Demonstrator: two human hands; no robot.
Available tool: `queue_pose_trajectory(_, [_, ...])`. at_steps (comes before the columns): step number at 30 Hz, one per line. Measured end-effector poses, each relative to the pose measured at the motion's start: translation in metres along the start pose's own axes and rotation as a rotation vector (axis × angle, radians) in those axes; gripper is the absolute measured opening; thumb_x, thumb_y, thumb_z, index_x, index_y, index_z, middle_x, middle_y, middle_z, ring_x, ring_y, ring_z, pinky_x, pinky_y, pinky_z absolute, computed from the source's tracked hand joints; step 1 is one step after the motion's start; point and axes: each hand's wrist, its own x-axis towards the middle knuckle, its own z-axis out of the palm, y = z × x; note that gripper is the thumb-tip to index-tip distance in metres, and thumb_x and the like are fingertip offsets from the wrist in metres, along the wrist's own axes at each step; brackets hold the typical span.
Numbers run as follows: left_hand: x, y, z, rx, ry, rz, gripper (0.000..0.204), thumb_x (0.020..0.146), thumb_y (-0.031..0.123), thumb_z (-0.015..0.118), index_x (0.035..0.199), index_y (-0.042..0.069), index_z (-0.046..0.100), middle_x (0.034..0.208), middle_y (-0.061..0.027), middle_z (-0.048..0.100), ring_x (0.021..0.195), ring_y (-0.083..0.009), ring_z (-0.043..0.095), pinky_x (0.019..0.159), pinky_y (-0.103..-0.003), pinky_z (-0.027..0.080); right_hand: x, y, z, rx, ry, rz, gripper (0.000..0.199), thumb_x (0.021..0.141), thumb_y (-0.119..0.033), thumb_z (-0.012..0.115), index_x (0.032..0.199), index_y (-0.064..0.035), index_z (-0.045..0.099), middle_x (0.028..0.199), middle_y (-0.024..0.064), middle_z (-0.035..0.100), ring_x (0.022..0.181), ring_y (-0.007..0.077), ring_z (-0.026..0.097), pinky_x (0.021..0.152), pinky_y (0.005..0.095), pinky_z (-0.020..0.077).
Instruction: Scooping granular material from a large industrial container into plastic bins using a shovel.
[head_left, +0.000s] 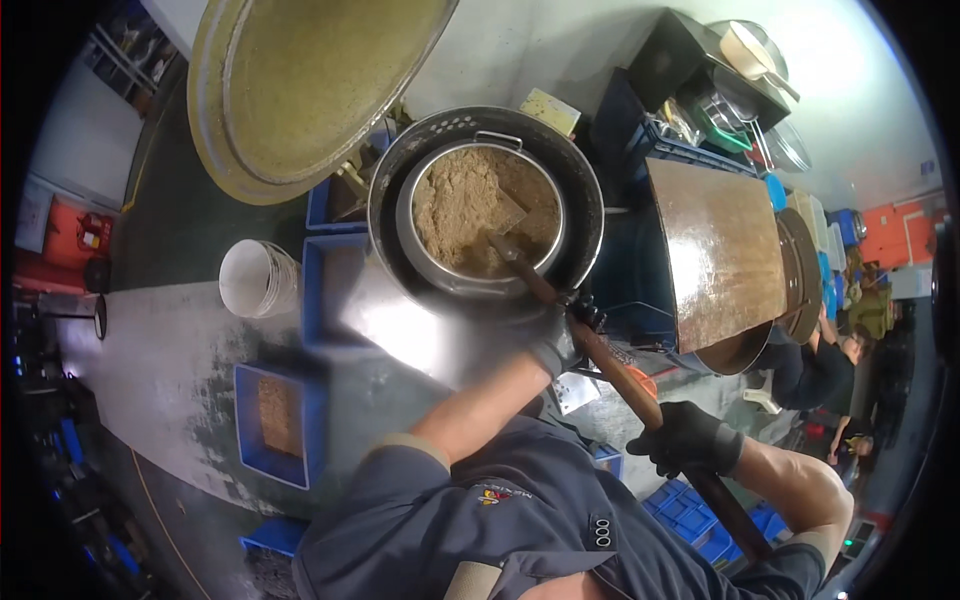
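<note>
Fingers of both gloved hands wrap the long wooden shovel handle (620, 375), left hand (556, 340) low for leverage, right hand (690, 438) higher; its blade seems dug into brown mash filling the steel pot (480, 215)

An industrial food-processing workshop: huge steel pot (485, 215), blue crates (275, 425), stained concrete floor (160, 360).

Both gloved hands (555, 345) (690, 440) clenched

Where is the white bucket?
The white bucket sits on the floor at the left of the head view, just left of the big pot of brown mash, below the round lid.
</note>
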Motion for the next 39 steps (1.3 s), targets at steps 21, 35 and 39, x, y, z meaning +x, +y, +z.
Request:
queue_pose_trajectory(21, [-0.028, 0.01, 0.037, 0.051, -0.028, -0.148, 0.021, 0.092, 0.023, 0.053, 0.077, 0.009, 0.049, 0.065, -0.0058, 0.051, 0.063, -0.0234, 0.055, 0.065, -0.038, 0.051, -0.017, 0.01, 0.003, 0.233, -0.012, -0.027, 0.026, 0.076, -0.003, 0.068, 0.098, 0.0083, 0.062, 0.071, 0.0112, 0.062, 0.054, 0.0149, 0.06, 0.046, 0.0275, 0.0492])
queue_pose_trajectory(35, [-0.024, 0.025, 0.016, 0.086, -0.061, -0.176, 0.026, 0.091, 0.031, 0.054, 0.089, 0.006, 0.055, 0.076, -0.0105, 0.059, 0.069, -0.0254, 0.06, 0.066, -0.041, 0.053, -0.048, 0.063, 0.0, 0.303, -0.166, -0.135, 0.028, 0.078, -0.014, 0.071, 0.095, 0.0072, 0.064, 0.069, 0.0108, 0.062, 0.054, 0.0162, 0.059, 0.047, 0.0279, 0.0488])
queue_pose_trajectory(39, [0.013, 0.029, 0.002, 0.034, 0.028, -0.093, 0.022, 0.096, 0.024, 0.045, 0.089, 0.004, 0.048, 0.07, -0.0113, 0.054, 0.058, -0.0249, 0.055, 0.056, -0.042, 0.052, -0.043, 0.065, 0.008, 0.252, -0.107, -0.058, 0.018, 0.079, -0.012, 0.071, 0.09, 0.0028, 0.066, 0.068, 0.0087, 0.061, 0.054, 0.0153, 0.06, 0.047, 0.028, 0.0487])
